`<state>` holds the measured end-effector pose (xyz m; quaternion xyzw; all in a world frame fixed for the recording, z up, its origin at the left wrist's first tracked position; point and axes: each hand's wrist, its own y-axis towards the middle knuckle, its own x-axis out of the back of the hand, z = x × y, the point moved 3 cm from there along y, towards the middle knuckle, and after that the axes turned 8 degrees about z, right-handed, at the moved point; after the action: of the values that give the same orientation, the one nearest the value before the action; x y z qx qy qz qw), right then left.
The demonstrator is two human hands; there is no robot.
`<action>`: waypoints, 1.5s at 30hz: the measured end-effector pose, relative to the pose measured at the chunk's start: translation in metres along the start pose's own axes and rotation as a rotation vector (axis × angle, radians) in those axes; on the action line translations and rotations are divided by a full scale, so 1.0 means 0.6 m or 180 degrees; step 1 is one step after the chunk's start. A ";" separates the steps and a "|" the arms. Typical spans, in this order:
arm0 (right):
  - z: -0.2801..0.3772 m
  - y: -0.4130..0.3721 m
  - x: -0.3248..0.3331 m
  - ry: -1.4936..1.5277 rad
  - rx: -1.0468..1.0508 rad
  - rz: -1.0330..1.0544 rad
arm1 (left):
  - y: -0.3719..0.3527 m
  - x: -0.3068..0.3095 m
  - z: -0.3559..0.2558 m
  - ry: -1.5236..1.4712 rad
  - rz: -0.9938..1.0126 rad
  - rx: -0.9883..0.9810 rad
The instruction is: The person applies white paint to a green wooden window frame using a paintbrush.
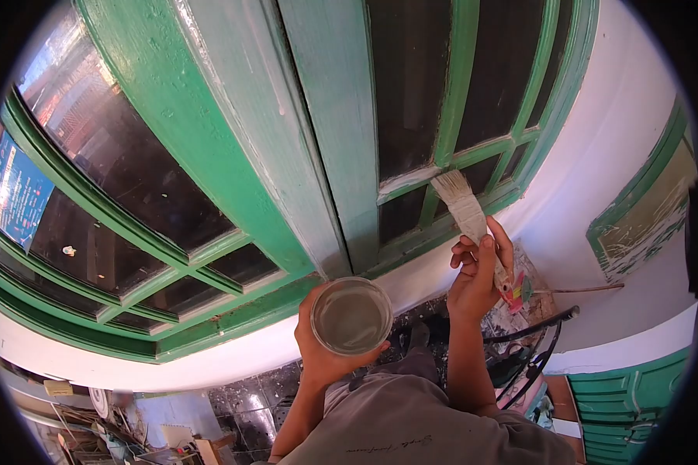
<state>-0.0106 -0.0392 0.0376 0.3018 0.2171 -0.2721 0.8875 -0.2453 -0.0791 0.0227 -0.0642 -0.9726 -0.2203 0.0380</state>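
My left hand [323,363] is wrapped round a clear plastic cup [352,316] that holds a greyish liquid. In my right hand [479,277] is a paintbrush [467,211], gripped by its handle with the bristles pointing up and left. The bristles overlap the lower cross bar of the green window frame [446,147] in this view. Just beyond the cup stands a wooden post [264,132] coated in pale grey-green, with a dark vertical gap on its right side. Brighter green paint covers the board [163,101] to its left.
Dark glass panes [132,155] fill the left window, where a blue poster [15,190] hangs. White wall [589,139] lies to the right. A black metal rail [539,325] stands by my right arm. Several odds and ends [116,434] clutter the lower left.
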 end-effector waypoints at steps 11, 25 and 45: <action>-0.020 -0.030 -0.012 -0.0103 -0.0359 0.0317 | -0.002 -0.004 -0.002 0.0023 -0.0032 0.0021; -0.012 -0.018 -0.010 -0.0190 -0.0428 0.0288 | -0.008 -0.006 0.010 0.0131 0.0224 0.0076; -0.001 -0.001 0.011 0.0077 -0.0337 0.0092 | -0.004 -0.013 0.003 -0.0021 0.0026 0.0054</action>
<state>-0.0060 -0.0417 0.0334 0.2608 0.2376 -0.2438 0.9034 -0.2378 -0.0812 0.0193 -0.0685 -0.9743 -0.2117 0.0362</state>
